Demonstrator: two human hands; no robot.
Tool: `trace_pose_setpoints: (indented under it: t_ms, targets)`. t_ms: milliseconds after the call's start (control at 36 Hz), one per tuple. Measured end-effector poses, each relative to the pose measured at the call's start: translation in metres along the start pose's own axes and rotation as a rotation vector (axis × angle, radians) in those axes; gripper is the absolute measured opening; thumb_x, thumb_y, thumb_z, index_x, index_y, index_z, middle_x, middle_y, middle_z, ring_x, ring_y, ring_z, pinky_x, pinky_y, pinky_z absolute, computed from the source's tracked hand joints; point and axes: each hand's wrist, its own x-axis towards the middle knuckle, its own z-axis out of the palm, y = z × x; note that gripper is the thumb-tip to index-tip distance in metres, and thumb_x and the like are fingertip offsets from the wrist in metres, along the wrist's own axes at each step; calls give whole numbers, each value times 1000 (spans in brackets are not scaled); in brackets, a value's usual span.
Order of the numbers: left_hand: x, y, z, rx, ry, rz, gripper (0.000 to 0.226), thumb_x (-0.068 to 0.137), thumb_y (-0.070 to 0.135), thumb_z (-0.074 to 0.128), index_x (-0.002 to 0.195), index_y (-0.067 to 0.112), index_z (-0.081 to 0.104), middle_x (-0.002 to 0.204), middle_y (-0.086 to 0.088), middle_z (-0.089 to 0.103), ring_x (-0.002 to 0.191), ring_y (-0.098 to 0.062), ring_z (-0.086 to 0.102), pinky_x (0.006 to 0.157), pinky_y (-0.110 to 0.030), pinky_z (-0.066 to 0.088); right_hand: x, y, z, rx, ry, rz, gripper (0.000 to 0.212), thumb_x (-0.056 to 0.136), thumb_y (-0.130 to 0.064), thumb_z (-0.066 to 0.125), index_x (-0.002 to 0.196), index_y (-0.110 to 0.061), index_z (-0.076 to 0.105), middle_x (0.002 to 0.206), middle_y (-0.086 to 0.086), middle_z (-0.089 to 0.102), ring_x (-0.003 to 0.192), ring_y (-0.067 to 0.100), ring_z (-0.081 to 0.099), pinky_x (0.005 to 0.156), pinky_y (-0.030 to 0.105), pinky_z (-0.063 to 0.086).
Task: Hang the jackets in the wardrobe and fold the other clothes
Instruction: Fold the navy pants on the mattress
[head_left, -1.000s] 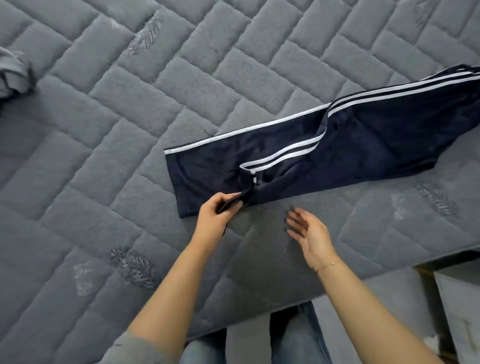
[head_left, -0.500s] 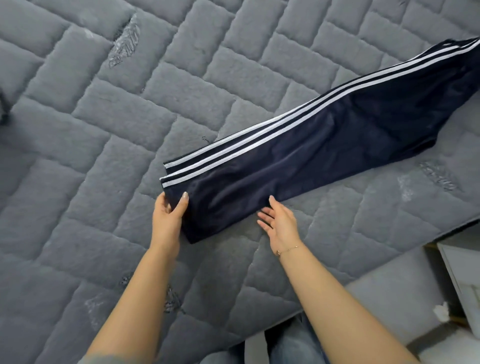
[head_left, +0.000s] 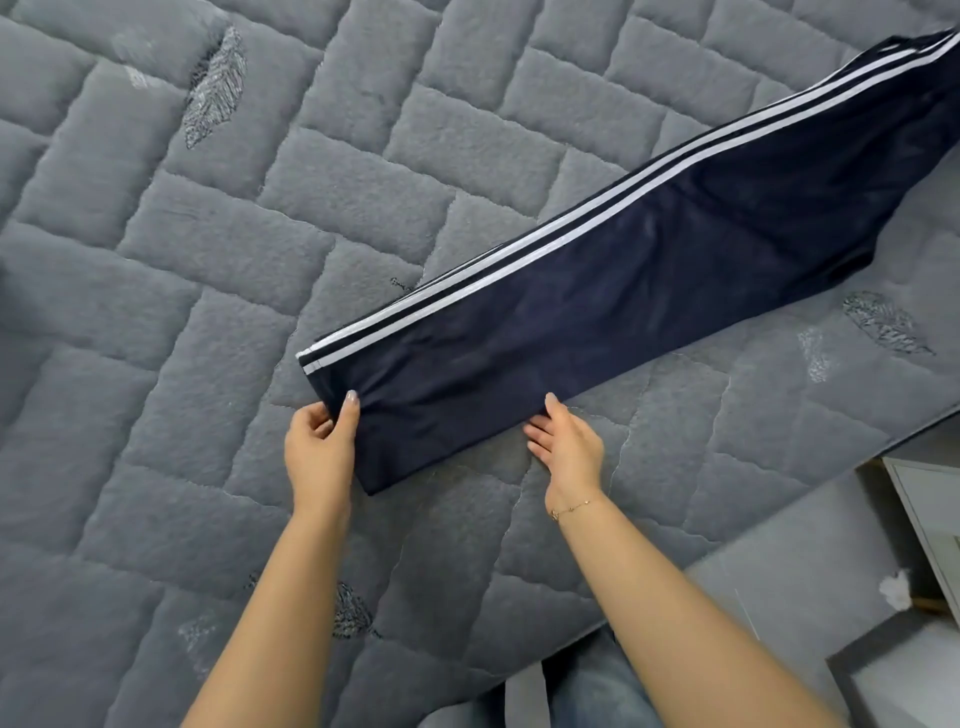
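Observation:
Navy track pants (head_left: 597, 296) with white side stripes lie folded lengthwise on the grey quilted bed (head_left: 260, 218), running from the middle to the top right corner. My left hand (head_left: 319, 447) pinches the hem end of the pants, thumb on top of the cloth and fingers beneath its edge. My right hand (head_left: 563, 441) is at the near long edge of the pants, thumb on the cloth, fingers tucked at or under that edge. The waist end runs out of view at the top right.
The bed's near edge runs diagonally at the lower right, with grey floor (head_left: 779, 597) beyond it. A white furniture piece (head_left: 924, 509) stands at the right edge. My legs in jeans (head_left: 587, 691) are against the bed.
The twisted upper leg has been laid flat, so both legs now lie stacked with stripes aligned. My left hand moved left to the hem end; my right hand moved up to the near edge.

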Motion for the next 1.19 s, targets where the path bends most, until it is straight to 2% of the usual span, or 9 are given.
trace_pose_setpoints:
  t_ms: [139,278,417,472,556,667,778,889,1194]
  targets:
    - [-2,14,18,-319,-381,-119,29,96,37,59,120,21,61,121,6,68,114,-13,63,99,-36,50,3,-6,10,-10,-117,13,27,92,-34,65,101,-11,54,93,6,66,76,17,66,71,28,55]
    - [-8,36,14,-367,-109,82,9,94,28,65,96,19,69,99,3,74,100,-15,68,90,-33,55,-9,-12,16,-29,-41,-55,30,95,-26,62,71,-15,47,78,3,64,60,12,61,60,22,53]
    - [-6,27,-40,-296,136,303,19,87,32,71,71,23,65,64,20,64,65,6,56,60,-13,49,-47,7,18,-74,-173,-93,26,92,-29,67,77,-11,55,67,0,70,60,9,66,57,20,53]
    - [2,9,-61,-247,193,238,18,88,31,71,79,18,64,72,14,64,74,-3,57,66,-20,51,-59,25,19,-128,-260,-15,23,91,-28,68,81,-11,58,74,4,71,65,12,68,58,22,54]
    - [16,-24,-85,-157,157,56,33,93,33,65,116,10,57,109,-5,63,103,-21,59,98,-42,50,-66,55,17,-138,-355,150,12,93,-23,64,87,-13,60,91,7,70,83,16,68,70,27,55]
    - [29,-48,-98,-94,134,-57,41,99,50,47,126,19,41,129,-5,52,114,-18,51,109,-43,40,-56,73,8,18,-316,215,10,96,-19,59,103,-12,61,105,11,70,91,18,68,80,29,54]
    - [30,-51,-102,-281,-11,-280,51,98,61,36,137,29,45,135,6,52,119,-18,53,106,-47,43,-51,74,6,72,-341,208,19,95,-26,60,111,-15,62,109,7,71,95,15,70,78,28,55]
    - [18,-55,-99,-214,-203,-206,51,98,49,48,144,30,39,137,9,53,121,-17,54,102,-40,45,-49,68,9,38,-360,196,17,95,-27,60,108,-17,62,108,5,69,94,13,69,78,27,55]
    - [7,-34,-141,-589,220,-79,8,93,32,64,97,25,64,98,9,69,83,-7,66,63,-22,57,-40,50,-1,91,-403,178,22,96,-35,54,111,-19,59,112,4,67,102,13,64,83,29,50]
